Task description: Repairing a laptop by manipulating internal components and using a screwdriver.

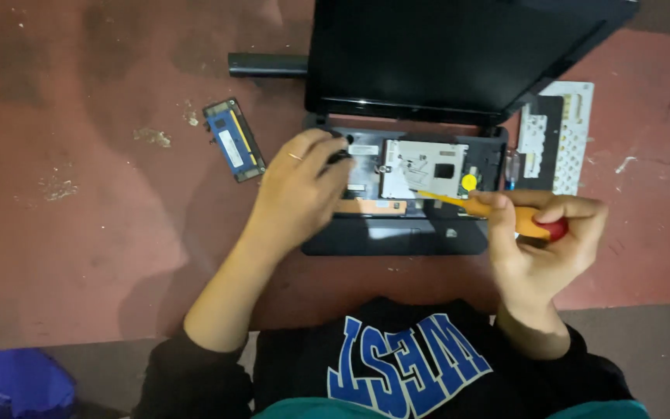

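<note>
In front of you is a worn reddish floor with pale scuffs. Directly on it lie the opened laptop, a blue memory stick to its left, a black battery bar behind that, and the removed keyboard on the right.

We see the laptop screen tilted back at the top, a dark, unlit rectangle in a black frame. To its left, a pale rectangular label runs along the blue memory module lying on the reddish floor.
</note>
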